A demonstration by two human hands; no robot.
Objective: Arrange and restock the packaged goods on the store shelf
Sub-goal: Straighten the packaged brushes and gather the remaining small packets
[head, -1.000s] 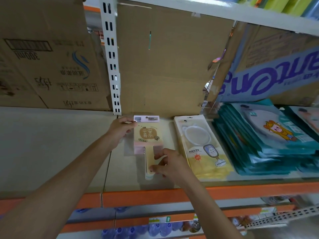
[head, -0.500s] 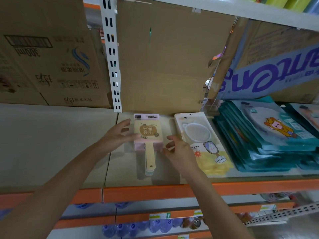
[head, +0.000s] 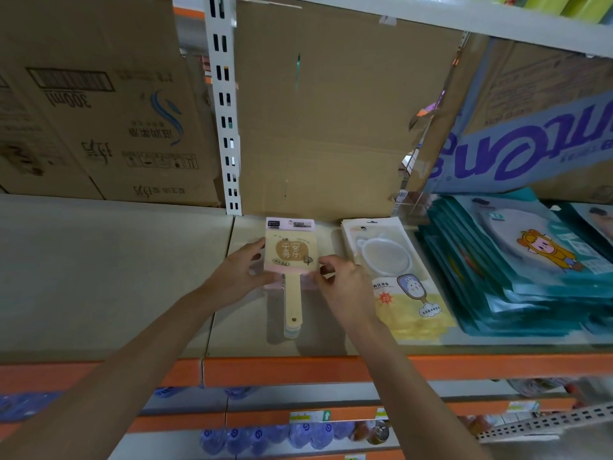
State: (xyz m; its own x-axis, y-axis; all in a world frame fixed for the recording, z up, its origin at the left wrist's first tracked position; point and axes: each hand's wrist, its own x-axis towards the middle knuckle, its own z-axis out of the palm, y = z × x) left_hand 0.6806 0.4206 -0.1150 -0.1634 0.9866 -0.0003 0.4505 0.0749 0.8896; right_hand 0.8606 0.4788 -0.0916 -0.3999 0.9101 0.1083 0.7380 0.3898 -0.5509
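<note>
- Beige shelf board w/ orange front lip [head: 245,333]: step = squaring up one pile.
- Stack of pastel paddle-shaped packaged goods [head: 292,257]: flat mid-shelf, just left of yellow-white packet pile [head: 398,293].
- Left hand [head: 238,277] grips stack's left edge; right hand [head: 345,287] pinches its right edge.
- Next, prob.: even squeeze both sides, edges flush.

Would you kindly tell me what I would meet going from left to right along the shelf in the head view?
In order: left hand, stack of paddle-shaped packs, right hand, yellow mirror packs, teal packs.
</note>
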